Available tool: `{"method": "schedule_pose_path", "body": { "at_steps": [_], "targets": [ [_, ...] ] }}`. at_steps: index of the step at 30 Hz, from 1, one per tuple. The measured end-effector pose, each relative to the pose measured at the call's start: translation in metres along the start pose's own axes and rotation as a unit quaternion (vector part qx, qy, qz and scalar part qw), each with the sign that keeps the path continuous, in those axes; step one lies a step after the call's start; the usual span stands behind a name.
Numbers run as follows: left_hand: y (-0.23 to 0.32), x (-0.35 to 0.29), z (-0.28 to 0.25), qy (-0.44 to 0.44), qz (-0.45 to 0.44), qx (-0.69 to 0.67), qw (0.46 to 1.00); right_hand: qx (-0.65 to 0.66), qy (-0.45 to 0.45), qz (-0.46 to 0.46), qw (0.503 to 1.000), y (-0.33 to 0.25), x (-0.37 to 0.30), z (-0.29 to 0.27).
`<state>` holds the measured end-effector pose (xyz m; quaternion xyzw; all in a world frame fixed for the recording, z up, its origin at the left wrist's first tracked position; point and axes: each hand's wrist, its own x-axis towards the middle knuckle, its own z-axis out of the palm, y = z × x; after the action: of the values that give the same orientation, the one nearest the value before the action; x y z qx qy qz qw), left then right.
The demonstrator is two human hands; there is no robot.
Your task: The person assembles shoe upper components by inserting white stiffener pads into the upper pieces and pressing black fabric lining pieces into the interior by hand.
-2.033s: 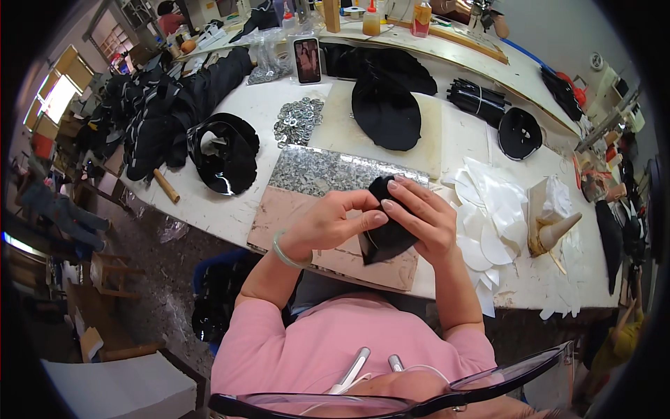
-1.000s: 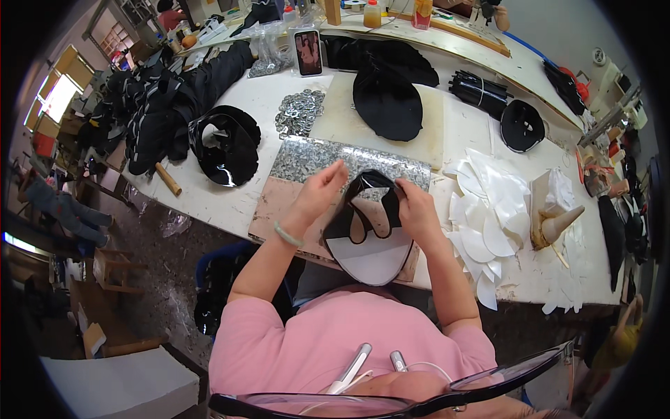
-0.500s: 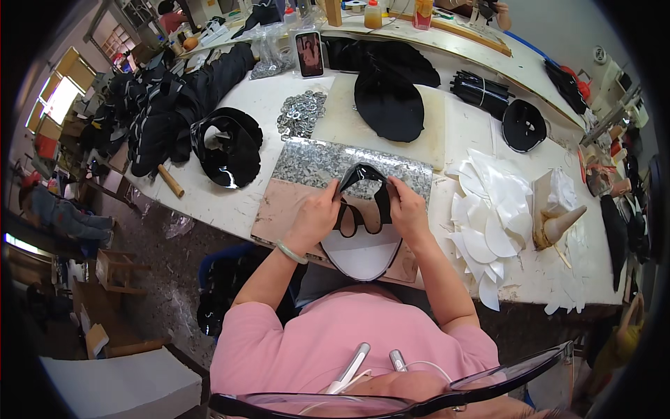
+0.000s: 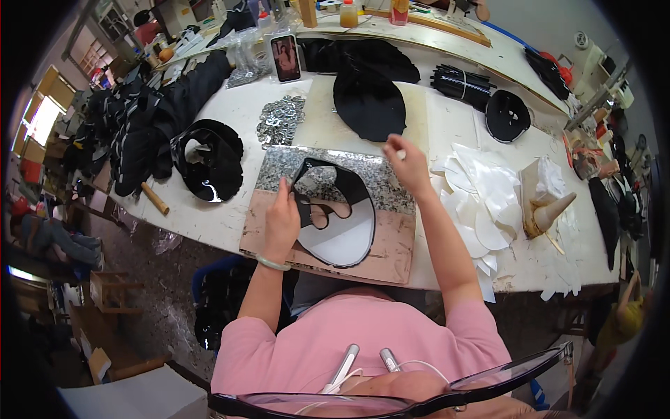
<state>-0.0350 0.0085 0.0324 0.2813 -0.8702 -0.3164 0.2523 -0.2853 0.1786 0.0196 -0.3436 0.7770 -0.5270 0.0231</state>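
A glossy black piece with a white lining and cut-out openings (image 4: 340, 239), looking like a shoe upper, stands over a speckled grey and pinkish board (image 4: 392, 241). My left hand (image 4: 282, 222) grips its left edge, thumb and fingers closed. My right hand (image 4: 407, 166) is raised off the piece, above the board's far right part, with its fingers curled together. Whether something small is in those fingers I cannot make out. Just beyond the right hand lies a stack of black oval pieces (image 4: 370, 105) on a pale cutting mat (image 4: 314, 126).
White cut pieces (image 4: 474, 202) lie to the right, beside a glue-stained holder with a cone (image 4: 548, 216). Metal buckles or rings (image 4: 281, 120), a propped phone (image 4: 285, 58), a shiny black upper (image 4: 213, 164), a wooden stick (image 4: 155, 198) and a black bundle (image 4: 460, 84) surround the board.
My right hand has let go of the black piece and moved up and away from it. The piece has turned a little and sits lower on the board, held by my left hand alone.
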Motion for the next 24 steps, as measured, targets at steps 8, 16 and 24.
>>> {"method": "schedule_pose_path", "body": {
  "at_steps": [8, 16, 24],
  "targets": [
    [-0.009, -0.017, -0.008, -0.069, -0.012, -0.061, 0.996, -0.259, 0.002, -0.056, 0.964, 0.053, 0.059, -0.006],
    [0.044, -0.028, -0.01, -0.036, -0.04, -0.427, 0.903, -0.151, -0.048, -0.105, 0.982, 0.054, 0.076, -0.003],
    [0.087, 0.02, 0.048, -0.277, -0.232, -0.663, 0.655, -0.255, 0.065, -0.309, 0.914, -0.03, 0.072, -0.027]
  ]
}}
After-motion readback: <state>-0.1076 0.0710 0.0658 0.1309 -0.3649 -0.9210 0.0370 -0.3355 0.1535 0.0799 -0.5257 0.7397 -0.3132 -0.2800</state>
